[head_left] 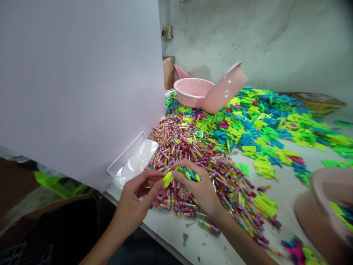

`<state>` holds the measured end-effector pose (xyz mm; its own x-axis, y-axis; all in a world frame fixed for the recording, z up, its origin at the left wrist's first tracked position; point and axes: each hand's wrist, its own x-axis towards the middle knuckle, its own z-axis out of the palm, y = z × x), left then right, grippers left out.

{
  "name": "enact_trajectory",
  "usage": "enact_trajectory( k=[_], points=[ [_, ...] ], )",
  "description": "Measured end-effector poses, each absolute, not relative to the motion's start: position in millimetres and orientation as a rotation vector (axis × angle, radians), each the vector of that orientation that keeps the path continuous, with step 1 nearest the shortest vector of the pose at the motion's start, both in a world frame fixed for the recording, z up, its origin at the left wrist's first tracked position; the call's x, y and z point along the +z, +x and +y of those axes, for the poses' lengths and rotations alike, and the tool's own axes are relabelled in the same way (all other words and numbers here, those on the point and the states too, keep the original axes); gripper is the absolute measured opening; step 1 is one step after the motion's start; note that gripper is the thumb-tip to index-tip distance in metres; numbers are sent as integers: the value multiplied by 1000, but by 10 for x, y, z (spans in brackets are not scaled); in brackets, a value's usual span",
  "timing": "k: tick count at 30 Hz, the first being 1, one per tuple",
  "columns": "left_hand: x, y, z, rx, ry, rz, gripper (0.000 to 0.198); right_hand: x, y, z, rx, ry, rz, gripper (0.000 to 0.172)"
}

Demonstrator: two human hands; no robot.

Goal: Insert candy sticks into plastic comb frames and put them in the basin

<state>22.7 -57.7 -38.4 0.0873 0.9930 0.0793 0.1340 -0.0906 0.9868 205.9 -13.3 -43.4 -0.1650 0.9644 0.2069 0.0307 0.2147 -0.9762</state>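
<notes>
The left hand (139, 195) pinched a yellow piece (167, 179) between its fingers; the right hand (204, 187) curled fingers round coloured pieces (189, 174) just beside; piece-by-piece handling seemed in hand, the next move calling for steady fingers above the wrapped sticks (184, 149).

The small plastic piece (167, 180) at centre is bright yellow; mid-frame sticks (190, 147) are pink with yellow bands — the basins (224, 91), upper centre, plain pink.

Yellow piece (167, 179): bright, irregular outline, between fingertips of left hand (138, 194) and right hand (202, 187). Small pieces (190, 173) (green, blue, yellow; outlines partly hidden): bunched together in right hand's curled grip.
</notes>
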Motion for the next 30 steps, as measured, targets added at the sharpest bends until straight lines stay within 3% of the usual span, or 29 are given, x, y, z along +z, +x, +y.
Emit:
enact_trajectory(
  k=[5, 11, 14, 19, 26, 30],
  points=[
    [-492, 318, -627, 1339, 1889, 1387, 23, -494, 1976, -172, 1328, -1002, -1124, 16],
    [-746, 431, -626, 1445, 2459, 1227, 49, -509, 1925, -232, 1640, -829, -633, 29],
    [-768, 450, -603, 1472, 2259, 1184, 43, -449, 1954, -229, 1631, -816, -671, 28],
    [-646, 445, -555, 1461, 1401, 1241, 17, -379, 2017, -183, 1632, -783, -651, 24],
    [-567, 357, -521, 1256, 1132, 1029, 36, -370, 2090, -162, 1540, -801, -878, 12],
    [-574, 326, -511, 1216, 1264, 1160, 28, -372, 2118, -170, 1465, -806, -1050, 11]
  ],
)
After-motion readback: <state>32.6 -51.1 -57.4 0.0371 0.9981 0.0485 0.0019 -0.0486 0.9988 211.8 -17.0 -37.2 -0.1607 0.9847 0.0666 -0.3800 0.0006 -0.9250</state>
